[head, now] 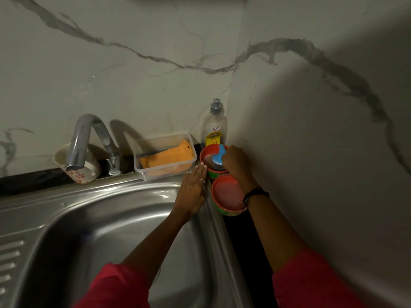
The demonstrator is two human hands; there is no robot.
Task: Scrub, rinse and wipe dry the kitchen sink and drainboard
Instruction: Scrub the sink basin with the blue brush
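Sink (pixel 106 236) fills lower left of frame, dry-looking, scrubbing not started. Right hand (pixel 234 160) grips blue scrubber (pixel 219 157) inside far red tub (pixel 205 152), probably loading soap paste. Left hand (pixel 192 190) lies flat, fingers together, on sink rim. Near red tub (pixel 226 195) holds pinkish paste. Clear box (pixel 165 156) holds orange cloth (pixel 169 157). Next: bring scrubber to basin.

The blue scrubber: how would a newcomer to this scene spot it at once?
Start at the sink and go to its far right corner, by the soap bottle. Two red bowls sit there; the scrubber is in the farther bowl, gripped by the right hand. It is the only blue thing.
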